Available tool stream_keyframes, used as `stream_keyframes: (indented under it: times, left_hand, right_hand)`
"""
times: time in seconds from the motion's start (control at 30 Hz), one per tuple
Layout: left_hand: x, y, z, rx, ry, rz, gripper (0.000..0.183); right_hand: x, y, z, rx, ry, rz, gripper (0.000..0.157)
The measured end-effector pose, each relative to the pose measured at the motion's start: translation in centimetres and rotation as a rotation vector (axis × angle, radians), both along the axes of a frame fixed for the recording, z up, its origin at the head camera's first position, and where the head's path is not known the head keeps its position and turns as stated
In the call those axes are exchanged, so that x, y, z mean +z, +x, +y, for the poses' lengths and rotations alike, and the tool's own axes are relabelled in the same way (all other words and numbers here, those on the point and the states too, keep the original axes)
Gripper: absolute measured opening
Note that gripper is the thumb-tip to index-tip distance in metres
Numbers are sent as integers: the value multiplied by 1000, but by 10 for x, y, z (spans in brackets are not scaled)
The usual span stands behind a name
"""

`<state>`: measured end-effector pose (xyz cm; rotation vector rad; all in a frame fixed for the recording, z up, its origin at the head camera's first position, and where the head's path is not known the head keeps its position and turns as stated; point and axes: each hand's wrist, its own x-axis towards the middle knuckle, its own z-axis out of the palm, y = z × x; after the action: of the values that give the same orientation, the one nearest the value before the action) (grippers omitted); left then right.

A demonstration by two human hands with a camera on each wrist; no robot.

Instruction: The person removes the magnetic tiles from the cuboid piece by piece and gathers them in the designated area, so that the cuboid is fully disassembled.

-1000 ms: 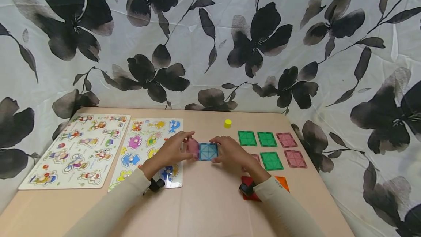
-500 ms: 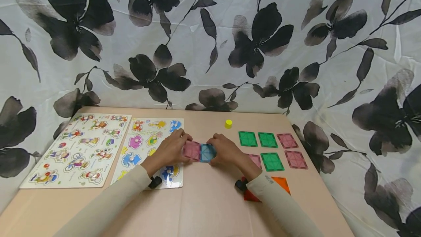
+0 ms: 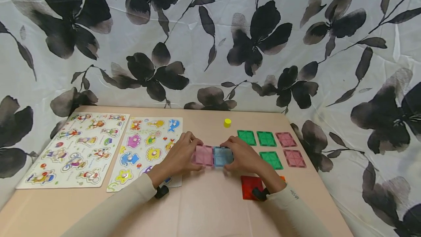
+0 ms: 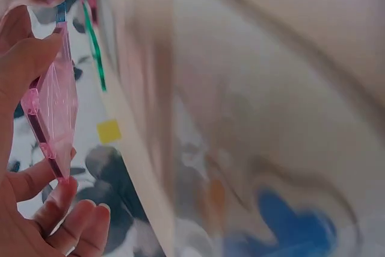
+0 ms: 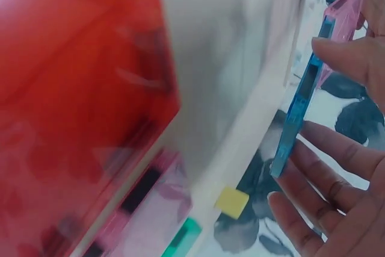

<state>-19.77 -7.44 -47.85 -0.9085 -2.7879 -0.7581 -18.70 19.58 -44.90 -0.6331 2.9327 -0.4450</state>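
Observation:
My left hand (image 3: 180, 155) grips a translucent pink square magnetic tile (image 3: 203, 155) between thumb and fingers. In the left wrist view the pink tile (image 4: 57, 106) appears almost edge-on, thumb on one edge and fingertips at the opposite one. My right hand (image 3: 245, 156) holds a blue square magnetic tile (image 3: 223, 156) the same way, and the right wrist view shows that blue tile (image 5: 298, 103) edge-on. The two tiles meet edge to edge, side by side, pink on the left and blue on the right.
Right of the hands lie green tiles (image 3: 266, 139), pink tiles (image 3: 286, 139) and a red tile (image 3: 251, 187); an orange piece is mostly behind the right wrist. A yellow cylinder (image 3: 227, 123) stands farther back. Two sticker-like picture boards (image 3: 74, 149) lie at left, one partly under the left arm.
The pink tile, tilted a second ago, now faces up level with the blue one. Both hands have shifted to the right with the tiles in the last half second.

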Motion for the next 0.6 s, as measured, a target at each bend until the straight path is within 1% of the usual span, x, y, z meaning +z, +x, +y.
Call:
stream_keyframes:
  times: [0.13,0.3,0.47,0.6]
  left_hand:
    - [3,8,13,-17,6,9,77]
    - [4,18,26,-8,-14,31,77]
    - [3,27,33,-17,-3,1,76]
    - [2,35,36,-51,-3,-42,73]
  right_hand:
    - [3,13,15,-24,-1,16,71]
    - [4,27,37,-62,-27,25,73]
    - [5,39,75,-123,-86,-14,75]
    - [2,49,113,-156,-106,-19,76]
